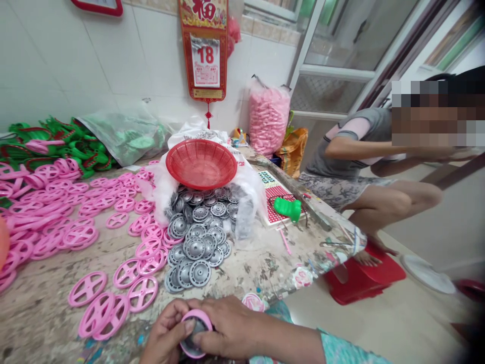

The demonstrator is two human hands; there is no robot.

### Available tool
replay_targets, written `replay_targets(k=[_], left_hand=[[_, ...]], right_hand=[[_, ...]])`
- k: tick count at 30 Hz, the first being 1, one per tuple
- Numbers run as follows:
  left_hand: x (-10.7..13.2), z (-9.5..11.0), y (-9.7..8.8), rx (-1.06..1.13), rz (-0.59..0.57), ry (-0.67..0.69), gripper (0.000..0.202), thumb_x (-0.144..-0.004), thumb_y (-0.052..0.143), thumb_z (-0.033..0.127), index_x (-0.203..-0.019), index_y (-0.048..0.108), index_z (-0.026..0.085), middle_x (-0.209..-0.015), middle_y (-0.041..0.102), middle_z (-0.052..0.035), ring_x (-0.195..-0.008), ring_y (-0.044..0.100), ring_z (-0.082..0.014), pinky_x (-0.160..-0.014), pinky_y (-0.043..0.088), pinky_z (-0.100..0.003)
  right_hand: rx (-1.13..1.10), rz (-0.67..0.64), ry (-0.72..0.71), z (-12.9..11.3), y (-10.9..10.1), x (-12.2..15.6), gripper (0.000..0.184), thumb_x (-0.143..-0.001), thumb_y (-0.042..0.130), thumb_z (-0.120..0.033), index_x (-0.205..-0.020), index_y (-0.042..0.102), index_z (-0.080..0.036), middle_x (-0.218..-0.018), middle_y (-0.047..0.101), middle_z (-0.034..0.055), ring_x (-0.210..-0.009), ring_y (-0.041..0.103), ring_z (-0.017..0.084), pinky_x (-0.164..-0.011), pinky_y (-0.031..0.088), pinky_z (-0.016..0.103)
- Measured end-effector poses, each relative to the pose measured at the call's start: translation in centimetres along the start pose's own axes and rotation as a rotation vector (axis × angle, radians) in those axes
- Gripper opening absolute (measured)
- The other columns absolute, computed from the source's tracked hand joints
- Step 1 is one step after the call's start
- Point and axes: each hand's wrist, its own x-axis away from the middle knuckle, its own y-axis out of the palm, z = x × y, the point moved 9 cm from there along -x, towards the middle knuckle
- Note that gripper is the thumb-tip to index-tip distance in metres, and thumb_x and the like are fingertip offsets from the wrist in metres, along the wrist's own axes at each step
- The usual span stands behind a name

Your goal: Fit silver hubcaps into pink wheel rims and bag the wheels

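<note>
Close to the table's front edge, my left hand (pixel 166 328) and my right hand (pixel 231 326) both grip one pink wheel ring (pixel 203 316) with a grey disc (pixel 198 328) inside it. Both thumbs press on the grey disc, and the fingers wrap round the ring's rim. Just beyond my hands lies a heap of grey hubcap-like discs (pixel 200 273), spilling from a white plastic bag (pixel 253 202). To the left, loose pink spoked wheels (pixel 142 293) are strewn over the table; a few lie near my left hand.
A red basket (pixel 202 164) rests on the bag. Green plastic parts (pixel 56 134) are piled at the back left. A green piece (pixel 288 208) lies on a sticker sheet (pixel 276 194). At the right, beyond the table edge, another person (pixel 352 146) sits near a red stool (pixel 366 275).
</note>
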Motion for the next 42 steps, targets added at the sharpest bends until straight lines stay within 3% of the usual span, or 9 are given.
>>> replay_targets(k=[4,9,16,25,28,30,32,37,42], left_hand=[[-0.1,-0.4,0.0,0.042,-0.026,-0.008,0.018,-0.062,0.078,0.029,-0.072,0.066,0.021,-0.072,0.064,0.0003,-0.067,0.055,-0.0144,-0.065,0.046,-0.025],[-0.2,-1.6,-1.2,-0.014,-0.022,-0.007,0.036,-0.062,0.078,0.035,-0.096,0.071,0.022,-0.096,0.071,-0.0064,-0.091,0.061,-0.0230,-0.089,0.045,-0.033],[0.0,-2.0,-1.3,0.206,0.074,-0.081,0.030,-0.061,0.079,0.035,-0.088,0.074,0.022,-0.094,0.074,-0.0076,-0.098,0.063,-0.0264,-0.097,0.045,-0.041],[-0.1,-1.1,-1.5,0.365,0.140,-0.063,0.027,-0.062,0.079,0.030,-0.087,0.073,0.022,-0.095,0.074,-0.0045,-0.090,0.066,-0.0197,-0.085,0.053,-0.027],[0.2,-0.9,-1.4,0.384,0.152,-0.076,0.026,-0.064,0.078,0.028,-0.088,0.073,0.020,-0.093,0.074,-0.0059,-0.090,0.067,-0.0223,-0.087,0.053,-0.033],[0.4,-0.9,-1.5,0.388,0.166,-0.085,0.024,-0.063,0.079,0.027,-0.083,0.073,0.018,-0.089,0.075,-0.0064,-0.087,0.068,-0.0245,-0.087,0.053,-0.038],[0.5,-0.9,-1.7,0.388,0.185,-0.084,0.021,-0.062,0.079,0.026,-0.080,0.073,0.017,-0.085,0.075,-0.0060,-0.084,0.068,-0.0244,-0.086,0.054,-0.041],[0.5,-1.1,-1.6,0.374,0.185,-0.121,0.022,-0.064,0.079,0.025,-0.083,0.072,0.017,-0.080,0.074,-0.0036,-0.074,0.068,-0.0208,-0.079,0.056,-0.039],[0.3,-0.9,-1.3,0.329,0.146,-0.124,0.021,-0.067,0.076,0.024,-0.085,0.069,0.016,-0.078,0.072,-0.0042,-0.071,0.067,-0.0199,-0.075,0.056,-0.038]], right_hand=[[-0.115,0.054,0.017,-0.1,-0.6,0.4,0.037,-0.094,0.033,-0.039,-0.123,0.050,-0.022,-0.113,0.063,0.0040,-0.100,0.059,0.019,-0.083,0.042,0.026],[-0.249,0.180,0.074,0.1,-1.8,0.8,0.052,-0.097,0.023,-0.046,-0.143,0.029,-0.022,-0.143,0.041,0.0085,-0.129,0.039,0.021,-0.106,0.029,0.035],[-0.273,0.174,0.061,0.1,-1.4,0.1,0.054,-0.096,0.027,-0.047,-0.145,0.026,-0.024,-0.143,0.040,0.0086,-0.129,0.039,0.022,-0.107,0.030,0.038],[-0.198,0.082,0.069,0.2,-0.2,-0.2,0.064,-0.089,0.045,-0.049,-0.145,0.024,-0.025,-0.135,0.048,0.0115,-0.121,0.046,0.027,-0.100,0.037,0.040],[-0.306,0.120,0.092,2.1,-1.3,0.1,0.074,-0.086,0.052,-0.048,-0.147,0.016,-0.027,-0.128,0.052,0.0102,-0.099,0.059,0.021,-0.086,0.046,0.036],[-0.427,0.294,0.186,5.4,-4.2,1.1,0.075,-0.087,0.051,-0.046,-0.147,0.008,-0.030,-0.121,0.055,0.0090,-0.073,0.060,0.014,-0.068,0.050,0.030],[-0.505,0.648,0.263,9.4,-9.4,3.6,0.077,-0.089,0.048,-0.044,-0.147,0.001,-0.027,-0.114,0.056,0.0092,-0.068,0.058,0.012,-0.063,0.050,0.028],[-0.543,1.499,0.419,15.9,-19.6,15.2,0.090,-0.080,0.060,-0.042,-0.146,0.002,-0.022,-0.099,0.058,0.0042,-0.059,0.057,0.011,-0.054,0.047,0.024],[-0.519,1.559,0.387,16.2,-20.8,18.4,0.089,-0.079,0.060,-0.036,-0.146,0.004,-0.018,-0.100,0.058,0.0093,-0.057,0.056,0.011,-0.053,0.044,0.025]])
